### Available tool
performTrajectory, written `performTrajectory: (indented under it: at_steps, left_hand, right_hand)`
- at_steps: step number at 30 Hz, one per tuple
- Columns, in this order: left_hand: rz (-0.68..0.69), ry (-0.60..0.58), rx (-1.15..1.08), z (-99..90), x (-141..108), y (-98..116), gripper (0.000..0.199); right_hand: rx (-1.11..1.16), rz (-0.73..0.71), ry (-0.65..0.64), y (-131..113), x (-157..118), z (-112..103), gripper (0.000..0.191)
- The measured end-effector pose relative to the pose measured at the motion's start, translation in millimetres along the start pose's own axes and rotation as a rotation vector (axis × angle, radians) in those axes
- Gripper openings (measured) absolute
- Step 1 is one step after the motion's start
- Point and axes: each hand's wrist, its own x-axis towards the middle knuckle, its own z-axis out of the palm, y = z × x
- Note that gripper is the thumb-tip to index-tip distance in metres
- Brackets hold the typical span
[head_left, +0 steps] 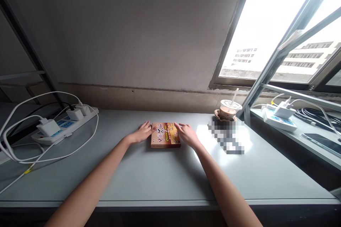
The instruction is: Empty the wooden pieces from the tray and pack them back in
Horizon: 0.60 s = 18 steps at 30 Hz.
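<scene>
A flat Chinese chess box (165,135) lies on the grey desk (149,177), its tan and red lid printed with large characters and yellow script. At its left edge rests my left hand (142,133), fingers stretched out and the thumb side against the box. My right hand (188,134) is at the opposite edge, its fingers also extended and the thumb side by the lid's upper right corner. Neither hand's fingers wrap around the box. The inside of the box is hidden under the lid.
To the left, a white power strip (68,124) holds plugs and looped white cables. A lidded drink cup (229,108) with a straw stands at the back right, with a pixelated flat object (227,136) before it. Another power strip (278,117) lies beyond the metal frame.
</scene>
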Motion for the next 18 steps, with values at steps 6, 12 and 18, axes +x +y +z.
performTrajectory:
  at_steps: [6, 12, 18]
  left_hand:
    - [0.023, -0.041, -0.121, 1.6, -3, 4, 0.081]
    - [0.221, -0.143, -0.541, -16.9, -12, 14, 0.062]
    - [0.265, -0.199, -0.663, -19.1, -16, 27, 0.053]
  right_hand:
    - [0.316, 0.132, 0.026, -1, 0, -14, 0.066]
    - [0.652, 0.121, 0.121, 8, 2, -36, 0.068]
    - [0.681, -0.077, -0.029, -12, -8, -31, 0.057]
